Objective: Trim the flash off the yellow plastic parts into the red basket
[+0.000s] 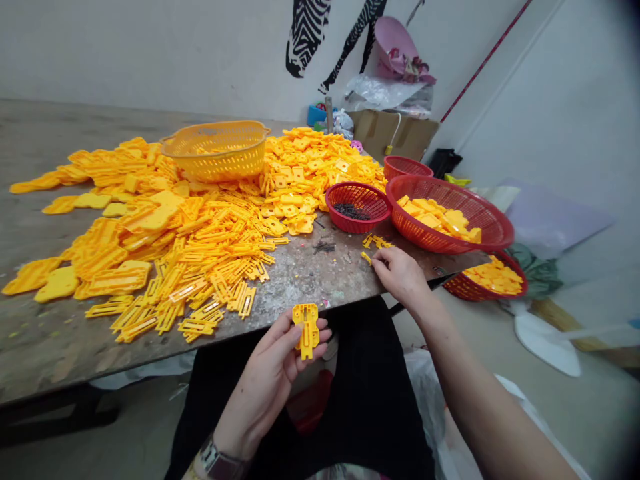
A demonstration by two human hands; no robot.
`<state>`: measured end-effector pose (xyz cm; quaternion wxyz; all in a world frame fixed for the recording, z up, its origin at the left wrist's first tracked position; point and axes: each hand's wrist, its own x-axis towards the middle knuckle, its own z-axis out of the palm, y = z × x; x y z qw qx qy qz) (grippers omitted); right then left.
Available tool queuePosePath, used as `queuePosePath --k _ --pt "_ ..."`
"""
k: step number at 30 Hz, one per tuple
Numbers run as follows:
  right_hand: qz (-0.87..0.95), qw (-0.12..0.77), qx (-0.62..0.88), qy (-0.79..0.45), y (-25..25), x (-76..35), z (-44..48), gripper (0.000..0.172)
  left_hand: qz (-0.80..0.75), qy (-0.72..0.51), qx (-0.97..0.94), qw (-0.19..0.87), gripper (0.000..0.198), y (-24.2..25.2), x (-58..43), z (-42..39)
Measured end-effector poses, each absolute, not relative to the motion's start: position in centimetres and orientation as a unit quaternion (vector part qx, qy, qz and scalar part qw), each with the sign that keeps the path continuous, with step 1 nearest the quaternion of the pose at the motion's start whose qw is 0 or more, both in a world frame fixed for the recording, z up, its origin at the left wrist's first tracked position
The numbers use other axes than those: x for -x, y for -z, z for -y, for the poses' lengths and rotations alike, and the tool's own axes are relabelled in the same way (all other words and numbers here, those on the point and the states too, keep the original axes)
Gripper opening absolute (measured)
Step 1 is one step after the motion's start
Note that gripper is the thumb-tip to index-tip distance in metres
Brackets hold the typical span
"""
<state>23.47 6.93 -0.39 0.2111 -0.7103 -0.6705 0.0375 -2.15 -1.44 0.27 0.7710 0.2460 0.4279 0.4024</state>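
Observation:
My left hand is closed around a yellow plastic part, the thumb on its face and fingers behind. That part has a wide top and a slotted narrow strip along its middle. At the table edge, my right hand pinches a small yellow plastic piece between thumb and fingertips. Just beyond it lies a little heap of small yellow pieces. Several dark pins lie loose on the table to the left of that heap.
Yellow slotted strips and yellow flat plates are piled over the table. A yellow basket sits on the pile. A small red basket holds dark pins; a larger red basket holds yellow parts. Another red basket stands lower right.

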Motion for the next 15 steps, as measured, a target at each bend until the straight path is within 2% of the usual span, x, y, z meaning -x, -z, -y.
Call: queuePosePath --k 8,15 --pt "0.658 0.201 0.724 -0.051 0.3 -23.92 -6.84 0.012 -0.427 -0.404 -0.228 0.777 0.029 -0.42 1.83 1.63" --pt "0.665 0.19 0.722 -0.013 0.1 -23.58 -7.03 0.023 -0.428 -0.398 -0.242 0.774 0.025 -0.37 1.79 1.86"
